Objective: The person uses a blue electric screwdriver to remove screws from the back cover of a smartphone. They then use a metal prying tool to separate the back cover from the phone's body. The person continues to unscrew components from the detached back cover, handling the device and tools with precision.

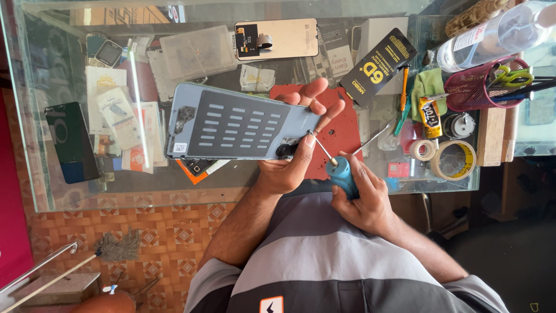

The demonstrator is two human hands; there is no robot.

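Glass table (pixel 69 197) cluttered: tape rolls (pixel 446 156) at 3 o'clock, dark phone (pixel 70 142) at 9. Left hand (pixel 292 156) grips the opened blue-grey phone (pixel 237 123) at centre; right hand (pixel 362 194) grasps a blue screwdriver (pixel 339 171), tip at phone corner.

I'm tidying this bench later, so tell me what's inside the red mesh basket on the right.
The red mesh basket holds green-handled scissors and a couple of dark pen-like tools sticking out. Whatever sits deeper is hidden by the mesh wall and the clear bottle lying over its rim.
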